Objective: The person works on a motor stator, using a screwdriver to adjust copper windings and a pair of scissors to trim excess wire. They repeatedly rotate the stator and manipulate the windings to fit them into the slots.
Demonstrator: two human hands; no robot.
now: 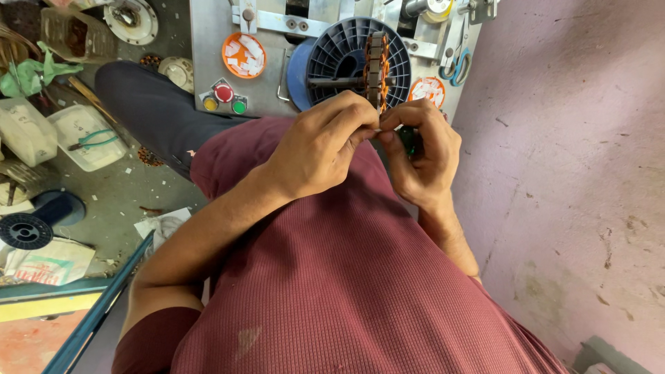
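Both hands at the winding bench, mid-step on a stator coil.

Grey machine panel (pixel 208 62) ahead, blue spool (pixel 339 59) mounted on it, orange-wound stator (pixel 377 66) edge-on in front. Left hand (pixel 315 149) and right hand (pixel 422 156) pinched narrow together just below stator, seemingly on fine wire, too thin to confirm. Next move probably needed steady tension.

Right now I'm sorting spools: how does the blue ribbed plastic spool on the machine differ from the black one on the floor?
The blue ribbed plastic spool stands on edge, mounted on a shaft; the black spool lies flat and loose. The blue one looks larger. Both are round and ribbed.
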